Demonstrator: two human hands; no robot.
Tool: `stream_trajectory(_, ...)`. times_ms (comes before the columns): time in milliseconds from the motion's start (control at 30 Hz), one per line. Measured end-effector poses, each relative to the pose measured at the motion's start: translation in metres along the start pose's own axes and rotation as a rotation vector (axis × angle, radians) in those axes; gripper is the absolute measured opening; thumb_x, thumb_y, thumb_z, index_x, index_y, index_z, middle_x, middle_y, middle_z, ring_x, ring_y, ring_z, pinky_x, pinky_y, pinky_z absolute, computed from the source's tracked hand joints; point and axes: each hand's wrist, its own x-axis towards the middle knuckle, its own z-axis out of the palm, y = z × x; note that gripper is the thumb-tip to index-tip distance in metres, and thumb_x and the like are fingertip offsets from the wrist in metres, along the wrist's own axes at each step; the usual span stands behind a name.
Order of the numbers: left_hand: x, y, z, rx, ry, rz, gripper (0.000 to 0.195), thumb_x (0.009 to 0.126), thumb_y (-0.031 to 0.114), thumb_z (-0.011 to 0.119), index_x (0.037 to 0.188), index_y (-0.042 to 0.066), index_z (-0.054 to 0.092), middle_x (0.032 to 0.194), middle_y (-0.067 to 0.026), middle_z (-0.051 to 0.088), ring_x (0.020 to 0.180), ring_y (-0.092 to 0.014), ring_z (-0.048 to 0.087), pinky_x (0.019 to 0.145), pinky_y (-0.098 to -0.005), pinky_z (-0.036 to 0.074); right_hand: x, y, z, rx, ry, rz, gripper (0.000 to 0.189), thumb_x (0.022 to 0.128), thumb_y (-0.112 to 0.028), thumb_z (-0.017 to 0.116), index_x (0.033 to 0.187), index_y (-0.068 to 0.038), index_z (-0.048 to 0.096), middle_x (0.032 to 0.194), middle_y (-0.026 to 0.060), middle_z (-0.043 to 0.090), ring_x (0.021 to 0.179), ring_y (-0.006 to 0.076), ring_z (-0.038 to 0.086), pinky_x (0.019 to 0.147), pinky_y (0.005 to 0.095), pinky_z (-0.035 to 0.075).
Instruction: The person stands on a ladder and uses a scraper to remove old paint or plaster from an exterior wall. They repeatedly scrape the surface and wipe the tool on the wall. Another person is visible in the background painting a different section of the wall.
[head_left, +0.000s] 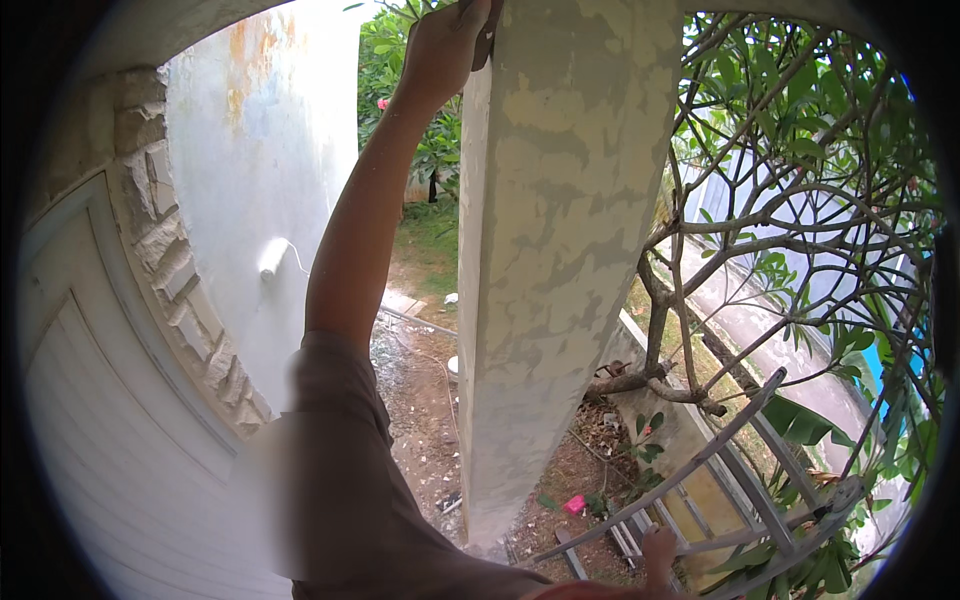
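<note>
My left hand (444, 56) is raised at the top, closed around a dark flat-bladed tool (486, 43), possibly a scraper. The tool touches the upper left edge of a tall masonry pillar (559, 247) with patchy grey and cream coating. Only part of its blade shows. At the bottom right, what appears to be my right hand (658, 551) is beside an aluminium ladder (712, 450); its grip is unclear. Behind my raised forearm, a white paint roller (273, 259) rests against the pale wall (247, 165).
A panelled white door (112, 352) and rough stone trim (184, 277) stand at left. Tree branches (667, 300) spread close to the pillar's right side. Beneath are debris-strewn soil (427, 405), a low wall (637, 397) and a pink object (574, 504).
</note>
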Motion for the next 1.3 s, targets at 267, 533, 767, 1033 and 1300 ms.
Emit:
stream_trajectory(267,-0.080,0.026,0.003,0.666,-0.038,-0.231,0.051,0.102,0.045,0.052,0.092,-0.001,0.072,0.065,-0.0131,0.063,0.062,-0.026,0.062,0.065,-0.0421,0.048,0.001,0.002,0.000,0.017,-0.034,0.023,0.046,0.098,-0.032,0.048,0.102,0.007,0.072,0.100,0.0286,0.071,0.098,0.0449,0.069,0.088,0.0539,0.054)
stream_trajectory(533,-0.107,-0.014,-0.004,0.664,0.015,-0.317,0.051,0.102,0.044,0.053,0.094,-0.001,0.074,0.060,-0.0104,0.059,0.057,-0.021,0.057,0.061,-0.0402,0.046,0.012,0.013,0.010,-0.019,-0.001,0.015,0.048,0.098,-0.035,0.047,0.100,0.004,0.074,0.099,0.0280,0.072,0.096,0.0442,0.070,0.089,0.0543,0.053)
stream_trajectory(767,-0.088,0.028,0.019,0.697,0.035,0.028,0.051,0.102,0.042,0.055,0.080,-0.001,0.069,0.054,-0.0069,0.052,0.051,-0.017,0.051,0.056,-0.0383,0.042,0.021,0.024,0.025,0.004,-0.014,0.012,0.044,0.096,-0.033,0.050,0.095,0.004,0.073,0.095,0.0288,0.070,0.093,0.0465,0.069,0.085,0.0557,0.053)
stream_trajectory(1033,-0.098,0.031,0.012,0.470,0.054,-0.310,0.051,0.104,0.045,0.052,0.090,-0.001,0.069,0.069,-0.0032,0.059,0.063,-0.014,0.054,0.059,-0.0324,0.044,0.025,0.035,0.036,0.040,0.036,-0.019,0.046,0.096,-0.031,0.048,0.090,0.009,0.069,0.089,0.0324,0.068,0.088,0.0509,0.066,0.082,0.0569,0.051)
stream_trajectory(1300,-0.050,0.014,0.020,0.466,0.165,-0.140,0.053,0.105,0.044,0.049,0.092,-0.003,0.071,0.071,-0.0060,0.063,0.063,-0.017,0.057,0.060,-0.0366,0.044,0.022,0.021,0.020,0.031,-0.057,0.011,0.048,0.098,-0.036,0.049,0.094,0.005,0.074,0.095,0.0282,0.071,0.096,0.0471,0.068,0.088,0.0551,0.052)
